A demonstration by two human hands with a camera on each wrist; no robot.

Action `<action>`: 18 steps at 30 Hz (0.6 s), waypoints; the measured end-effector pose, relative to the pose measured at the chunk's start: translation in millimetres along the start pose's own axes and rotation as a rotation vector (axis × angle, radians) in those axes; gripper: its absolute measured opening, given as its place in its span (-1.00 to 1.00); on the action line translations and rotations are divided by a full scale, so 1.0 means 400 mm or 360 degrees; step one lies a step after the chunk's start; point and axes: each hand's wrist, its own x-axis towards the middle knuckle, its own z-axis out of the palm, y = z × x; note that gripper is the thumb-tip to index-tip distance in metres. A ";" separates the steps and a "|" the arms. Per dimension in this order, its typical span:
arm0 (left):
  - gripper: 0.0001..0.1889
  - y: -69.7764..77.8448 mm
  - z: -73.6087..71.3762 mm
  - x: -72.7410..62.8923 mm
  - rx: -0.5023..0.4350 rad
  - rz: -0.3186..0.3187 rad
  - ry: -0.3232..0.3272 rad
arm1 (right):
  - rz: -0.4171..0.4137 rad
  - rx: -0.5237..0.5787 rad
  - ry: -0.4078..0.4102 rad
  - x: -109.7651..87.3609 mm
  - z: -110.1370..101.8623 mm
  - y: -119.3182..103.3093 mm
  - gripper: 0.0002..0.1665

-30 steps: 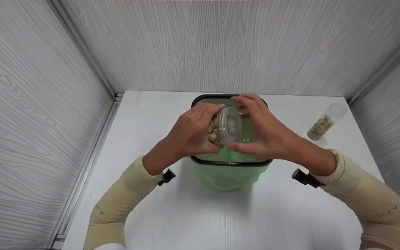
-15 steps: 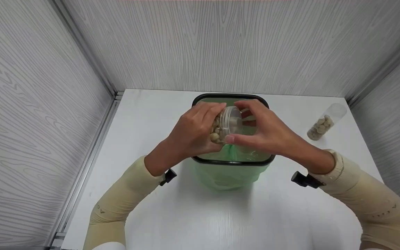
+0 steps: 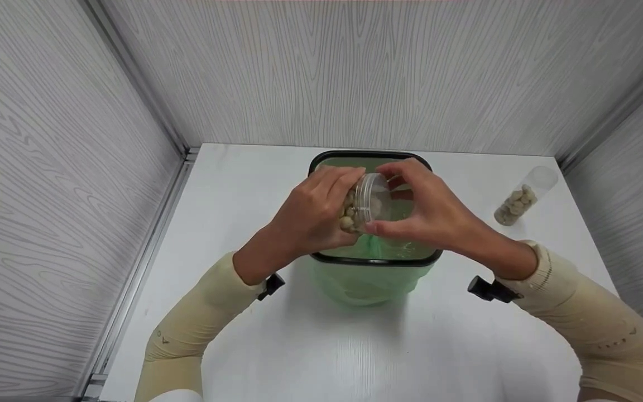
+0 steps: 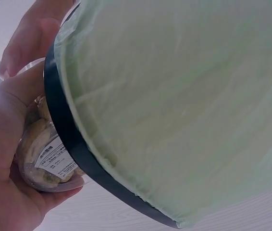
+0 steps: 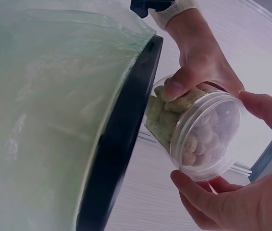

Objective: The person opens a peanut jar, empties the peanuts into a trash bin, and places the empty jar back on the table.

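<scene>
My left hand (image 3: 310,209) grips a clear plastic jar (image 3: 348,215) filled with beige, nut-like pieces, tilted on its side over the bin. A printed label (image 4: 56,156) shows on the jar in the left wrist view. The thumb and fingers of my right hand (image 3: 430,215) pinch the rim of the jar's clear round lid (image 5: 210,137), which sits on the jar's mouth. Below both hands is a bin with a black rim (image 3: 377,262) and a pale green liner bag (image 3: 369,285).
A clear tube (image 3: 517,205) holding similar beige pieces lies at the right on the white table (image 3: 349,357). Grey wood-grain panels (image 3: 332,72) enclose the back and sides.
My right hand has closed in on the lid from the right, its fingers and thumb now at the rim. The left hand and jar have shifted slightly right.
</scene>
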 end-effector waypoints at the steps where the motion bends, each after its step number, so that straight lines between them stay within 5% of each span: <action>1: -0.18 0.000 -0.001 -0.001 0.0000 0.0002 0.0003 | -0.0029 0.0005 0.0007 0.000 0.001 0.001 -0.09; 7: -0.19 -0.001 -0.003 0.001 -0.0018 0.0001 -0.0009 | -0.0244 -0.0030 0.0023 -0.002 0.001 0.004 -0.01; 18: -0.21 -0.001 -0.005 -0.010 -0.0032 -0.0013 -0.0004 | -0.0737 -0.0509 -0.0003 -0.003 -0.001 0.024 0.04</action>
